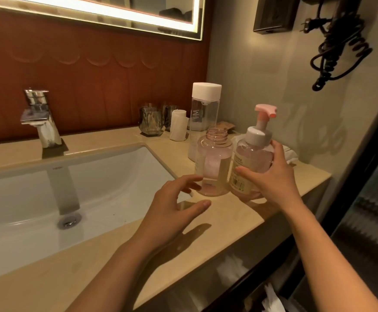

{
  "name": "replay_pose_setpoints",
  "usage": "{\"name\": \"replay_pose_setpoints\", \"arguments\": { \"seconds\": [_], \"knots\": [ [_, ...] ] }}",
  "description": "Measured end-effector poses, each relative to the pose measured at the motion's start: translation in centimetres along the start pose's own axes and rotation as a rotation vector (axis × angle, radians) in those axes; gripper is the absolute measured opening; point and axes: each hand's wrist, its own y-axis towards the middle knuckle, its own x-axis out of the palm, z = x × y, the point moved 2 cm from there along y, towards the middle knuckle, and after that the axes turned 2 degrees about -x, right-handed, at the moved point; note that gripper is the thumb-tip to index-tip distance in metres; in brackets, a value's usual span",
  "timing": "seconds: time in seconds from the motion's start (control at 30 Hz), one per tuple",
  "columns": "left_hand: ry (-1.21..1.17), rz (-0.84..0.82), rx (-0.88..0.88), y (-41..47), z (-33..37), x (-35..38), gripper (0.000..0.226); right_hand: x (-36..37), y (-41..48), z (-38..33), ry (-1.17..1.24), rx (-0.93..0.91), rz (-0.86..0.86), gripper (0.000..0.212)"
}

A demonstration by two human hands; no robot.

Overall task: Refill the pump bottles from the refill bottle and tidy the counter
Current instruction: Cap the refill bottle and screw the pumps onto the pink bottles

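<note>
the beige stone tabletop (228, 217) runs from the left edge to the wall on the right, with a white sink (26, 199) set into it on the left. a lit mirror (116, 10) hangs above against the red-brown wall, and a chrome faucet (40, 118) stands behind the sink. a coiled black cord (338, 46) hangs on the right-hand wall.

to the right of the sink stand the task's three bottles. the tall clear bottle (203, 113) with a white cap is upright at the back. in front of it the open-necked bottle (213, 163) stands upright on the tabletop without a cap, holding pinkish liquid. just beside it on the right, the pump bottle (251, 158), with a pink pump head and white collar, leans slightly; whether its base rests on the tabletop is unclear.

the right hand (271, 176) grips the pump bottle, thumb across the labelled front and fingers round the far side. the left hand (174, 199) is spread and relaxed, holding nothing, its fingertips right at the lower part of the open-necked bottle; contact cannot be made out.

two glass tumblers (150, 122) and a small white paper roll (179, 128) sit further back near the wall.
</note>
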Motion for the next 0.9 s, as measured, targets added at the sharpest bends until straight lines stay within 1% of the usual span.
{"name": "replay_pose_setpoints", "arguments": {
  "seconds": [0.1,0.17,0.23,0.27,0.3,0.37,0.4,0.43,0.5,0.6,0.73,0.8,0.9],
  "knots": [
    [-0.01,0.016,-0.013,0.0,-0.2,-0.1,0.031,0.3,0.5,-0.1,-0.035,0.007,-0.033,0.104],
    [-0.011,0.034,-0.012,0.0,-0.3,-0.2,0.029,0.4,0.5,-0.3,-0.038,0.03,-0.064,0.117],
    [-0.016,0.057,-0.012,0.0,-0.2,-0.3,0.027,0.2,-0.2,-0.6,-0.036,0.024,-0.028,0.123],
    [-0.021,0.067,-0.013,-0.1,-0.2,-0.3,0.027,0.0,-0.9,-0.8,-0.041,0.003,0.037,0.119],
    [-0.025,0.076,-0.013,0.0,-0.1,-0.3,0.026,-0.2,-1.7,-1.1,-0.04,-0.044,0.136,0.11],
    [-0.029,0.084,-0.012,0.0,0.0,-0.3,0.026,-0.5,-3.6,-2.4,-0.018,-0.231,0.366,0.082],
    [-0.03,0.086,-0.012,0.0,0.1,-0.3,0.025,-0.4,-4.5,-3.2,-0.01,-0.328,0.45,0.069],
    [-0.031,0.087,-0.012,0.0,0.1,-0.4,0.025,-0.1,-5.0,-3.9,-0.019,-0.389,0.484,0.062],
    [-0.031,0.082,-0.008,0.0,0.1,-0.3,0.025,0.8,-5.2,-5.2,-0.083,-0.399,0.434,0.059],
    [-0.02,0.062,-0.001,-0.2,0.2,-0.2,0.026,2.8,-4.3,-6.3,-0.251,-0.327,0.311,0.065],
    [-0.012,0.066,0.006,-0.1,0.4,-0.2,0.028,4.5,-3.0,-7.1,-0.431,-0.255,0.297,0.072],
    [-0.014,0.073,0.004,0.1,0.3,-0.3,0.027,4.9,-2.4,-7.3,-0.505,-0.217,0.263,0.075],
    [-0.024,0.082,0.002,0.2,0.2,-0.3,0.025,5.3,-1.6,-7.4,-0.558,-0.188,0.236,0.073]
  ]
}}
